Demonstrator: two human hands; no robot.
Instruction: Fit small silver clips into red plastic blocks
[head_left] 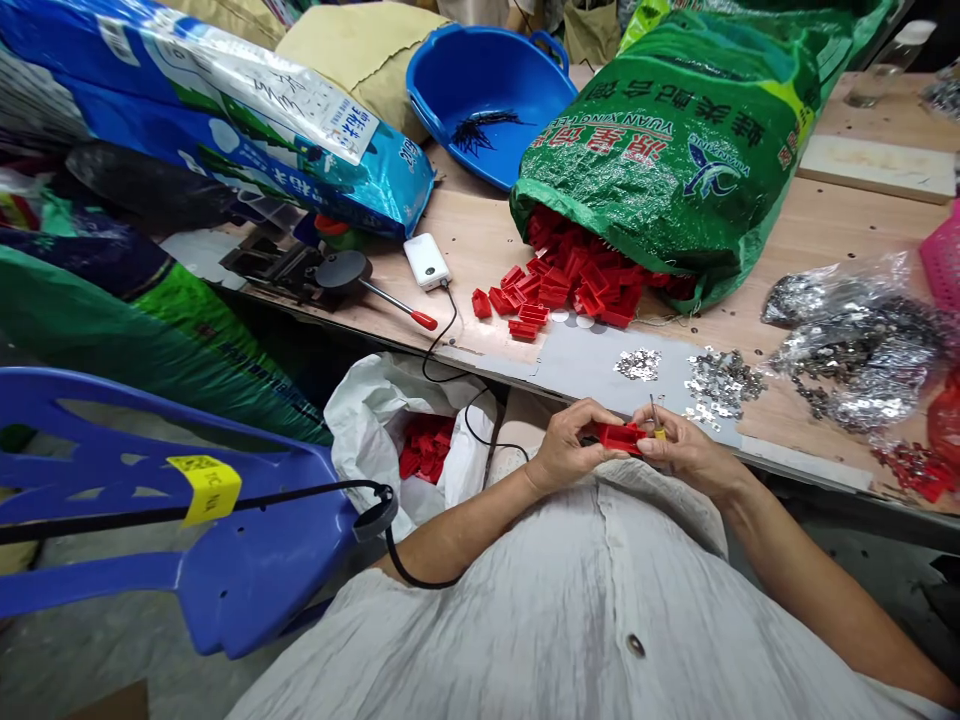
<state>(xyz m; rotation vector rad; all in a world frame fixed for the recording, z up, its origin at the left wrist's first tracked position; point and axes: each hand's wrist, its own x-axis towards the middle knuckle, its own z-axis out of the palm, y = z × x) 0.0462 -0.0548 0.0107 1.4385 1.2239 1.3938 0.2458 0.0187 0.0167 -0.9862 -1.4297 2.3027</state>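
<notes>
In front of my body, my left hand (568, 448) is closed around one end of a small red plastic housing (621, 437), which looks like an open box. My right hand (690, 452) meets its other end. Pinched in my right fingers is a small tool with a yellow part (660, 433) and a thin metal end pointing up; its exact kind I cannot make out. Just beyond my hands, at the table edge, lie a small pile of flat metal pieces (638, 364) and a larger pile of metal pieces (721, 382).
Red housings (555, 283) spill from a green sack (675, 160) on the table. Behind stands a blue basin (491, 90) with dark thin pieces. A white bag (367, 400) holds more red parts below the edge. A lever tool (345, 275), power bank (427, 262) and blue chair (247, 580) are leftward.
</notes>
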